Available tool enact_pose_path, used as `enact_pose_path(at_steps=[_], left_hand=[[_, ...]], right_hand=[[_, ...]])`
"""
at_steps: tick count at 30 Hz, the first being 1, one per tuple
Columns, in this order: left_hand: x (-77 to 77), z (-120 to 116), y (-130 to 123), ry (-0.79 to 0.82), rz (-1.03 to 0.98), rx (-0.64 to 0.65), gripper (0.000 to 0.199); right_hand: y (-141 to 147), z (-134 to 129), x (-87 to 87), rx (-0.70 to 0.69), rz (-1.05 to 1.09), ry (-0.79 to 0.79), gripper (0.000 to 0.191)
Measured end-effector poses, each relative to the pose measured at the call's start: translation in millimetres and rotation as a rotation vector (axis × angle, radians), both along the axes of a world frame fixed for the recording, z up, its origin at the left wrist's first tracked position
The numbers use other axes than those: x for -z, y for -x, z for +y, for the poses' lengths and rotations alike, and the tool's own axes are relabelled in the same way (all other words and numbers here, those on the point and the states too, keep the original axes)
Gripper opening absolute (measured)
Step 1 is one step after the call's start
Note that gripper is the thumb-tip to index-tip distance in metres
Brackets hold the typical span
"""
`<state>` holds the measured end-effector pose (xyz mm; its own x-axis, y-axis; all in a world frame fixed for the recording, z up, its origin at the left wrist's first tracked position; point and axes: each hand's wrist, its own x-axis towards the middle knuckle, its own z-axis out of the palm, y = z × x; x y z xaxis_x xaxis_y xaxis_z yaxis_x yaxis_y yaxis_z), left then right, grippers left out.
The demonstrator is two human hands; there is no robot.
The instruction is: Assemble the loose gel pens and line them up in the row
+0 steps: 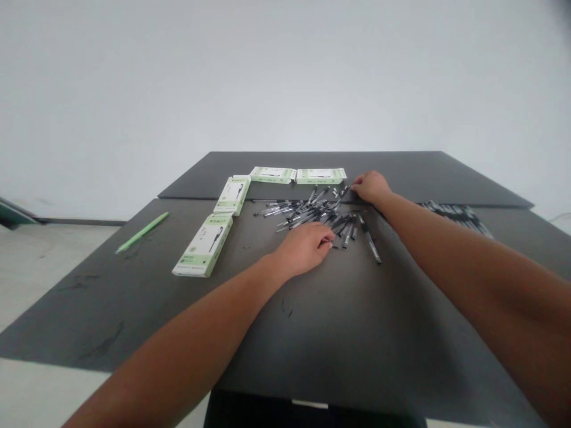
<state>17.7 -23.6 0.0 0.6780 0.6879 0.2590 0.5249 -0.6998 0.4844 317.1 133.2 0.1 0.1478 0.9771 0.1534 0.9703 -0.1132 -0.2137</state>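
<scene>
A loose pile of black and clear pens lies on the dark table in front of me. At the near edge of the pile is my left hand, its fingers curled in and the thumb against them; whatever is between them is hidden. Beyond it, at the pile's far right side, my right hand pinches the end of a pen with its fingertips. One separate pen lies slanted to the right of the pile, touching neither hand.
Green-and-white pen boxes line the left and far sides of the pile. A light green stick-like thing lies far left. Behind my right forearm, more pens lie in a row. A seam crosses the table, with a white wall beyond.
</scene>
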Motion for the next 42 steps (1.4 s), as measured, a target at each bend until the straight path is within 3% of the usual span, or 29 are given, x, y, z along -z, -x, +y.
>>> enact_pose_path(at_steps=[13,20,23,27,35,42], left_hand=[[1.1,-0.4,0.8,-0.052,0.009,-0.001,0.012],[2.1,0.2,0.1,-0.064,0.008,-0.013,0.011],[3.1,1.0,-0.5,-0.072,0.005,-0.017,0.011],[2.2,1.1,-0.9,-0.082,0.012,-0.011,0.012],[0.9,0.7,-1.3,-0.098,-0.054,-0.003,0.020],[3.3,9.7,3.7,-0.115,-0.126,-0.072,0.026]], right_hand=[[5.0,2.9,1.8,0.032,-0.028,0.044,0.021],[9.4,-10.4,-7.7,0.034,0.017,-0.034,0.031],[17.4,-29.9,-16.0,0.032,0.115,-0.142,0.031],[34.2,-72.5,-24.5,-0.071,0.253,-0.229,0.027],[52.9,-168.2,-33.2,-0.372,0.357,-0.050,0.020],[53.5,-196.1,-20.3,-0.562,0.309,-0.068,0.023]])
